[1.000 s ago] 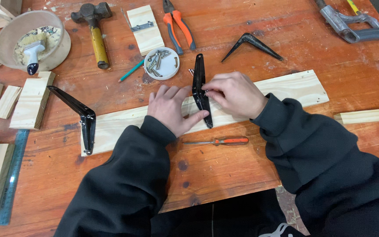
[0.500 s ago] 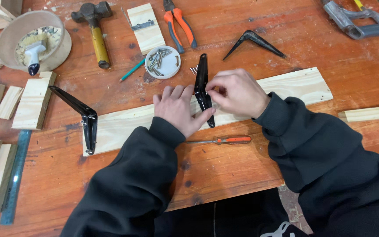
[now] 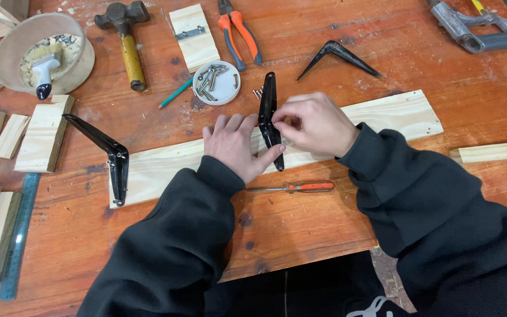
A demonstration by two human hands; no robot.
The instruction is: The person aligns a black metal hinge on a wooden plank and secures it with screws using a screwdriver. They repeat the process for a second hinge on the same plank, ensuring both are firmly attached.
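While my left hand (image 3: 236, 147) pins the black bracket (image 3: 269, 120) flat against the plank (image 3: 382, 117), my right hand (image 3: 315, 123) fingers pinch something tiny, likely a screw, at it.

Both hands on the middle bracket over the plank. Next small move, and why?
Probably reach for the orange-handled screwdriver. The left hand lies flat on the pale plank against the black bracket, and the right hand pinches at the bracket's middle, as if seating a screw, though I cannot see one. The screwdriver lies free just below the hands.
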